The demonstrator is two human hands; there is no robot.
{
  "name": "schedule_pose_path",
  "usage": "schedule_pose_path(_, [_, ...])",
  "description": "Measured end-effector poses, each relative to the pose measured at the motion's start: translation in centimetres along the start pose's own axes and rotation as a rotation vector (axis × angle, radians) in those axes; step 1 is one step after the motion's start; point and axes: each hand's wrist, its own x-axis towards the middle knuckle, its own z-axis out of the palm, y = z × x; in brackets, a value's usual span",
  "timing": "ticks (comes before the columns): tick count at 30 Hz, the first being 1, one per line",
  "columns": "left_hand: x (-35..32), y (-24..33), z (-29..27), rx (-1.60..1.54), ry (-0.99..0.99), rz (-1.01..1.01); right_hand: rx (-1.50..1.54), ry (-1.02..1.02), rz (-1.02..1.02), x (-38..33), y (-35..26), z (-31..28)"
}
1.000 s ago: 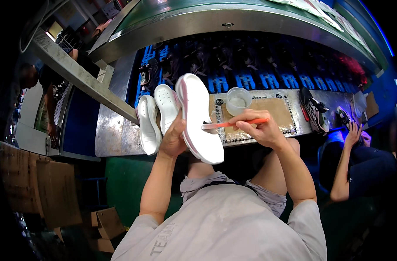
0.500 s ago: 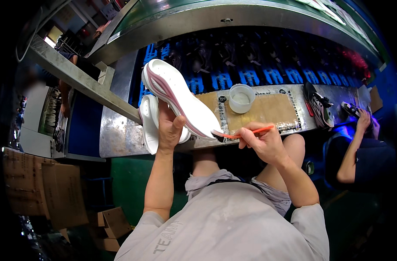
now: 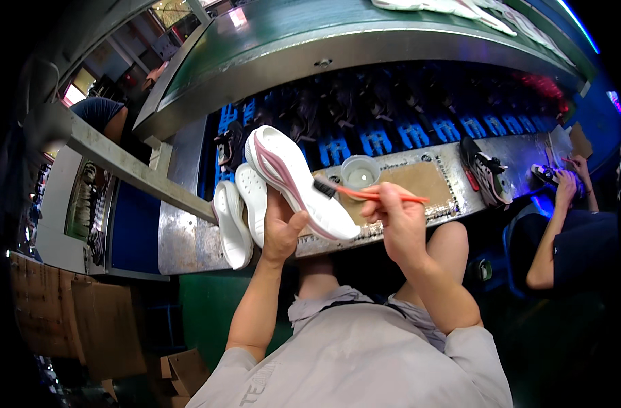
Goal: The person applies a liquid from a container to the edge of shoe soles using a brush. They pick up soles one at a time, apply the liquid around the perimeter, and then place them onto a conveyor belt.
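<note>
My left hand is closed around a white shoe sole with a pink stripe along its side. The sole tilts up and left, its hollow inner face toward me. In my right hand is a brush with an orange handle and dark bristles. Those bristles are at the sole's right edge, about midway along; whether they touch it I cannot tell. Two more white soles lean left of my left hand: an outer sole and one with small holes.
Behind the brush, a translucent cup stands on brown cardboard on the metal bench. A dark shoe lies farther right. Beyond the bench runs a row of blue shoe holders. A metal post slants at left. A co-worker's hands hold a shoe at far right.
The brush has moved from the sole's near tip up along its right edge. The view has shifted, and the held sole appears lower and farther right.
</note>
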Motion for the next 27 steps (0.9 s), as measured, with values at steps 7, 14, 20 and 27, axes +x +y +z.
schedule_pose_path(7, [19.9, 8.6, 4.7, -0.39, -0.316, 0.17, 0.083, 0.301, -0.244, -0.8, -1.2, -5.6])
schedule_pose_path(14, [31.4, 8.7, 4.7, -0.122, 0.122, 0.011, -0.021, 0.335, -0.195, -2.3, 0.2, -9.2])
schedule_pose_path(20, [14.8, 5.0, -3.3, 1.03, 0.496, 0.488, -0.245, 0.249, -0.106, -1.6, 1.0, -10.1])
schedule_pose_path(27, [-0.1, -2.6, -11.2, 1.617, 0.107, -0.647, -0.785, -0.102, -0.235, 3.6, -0.6, -7.1])
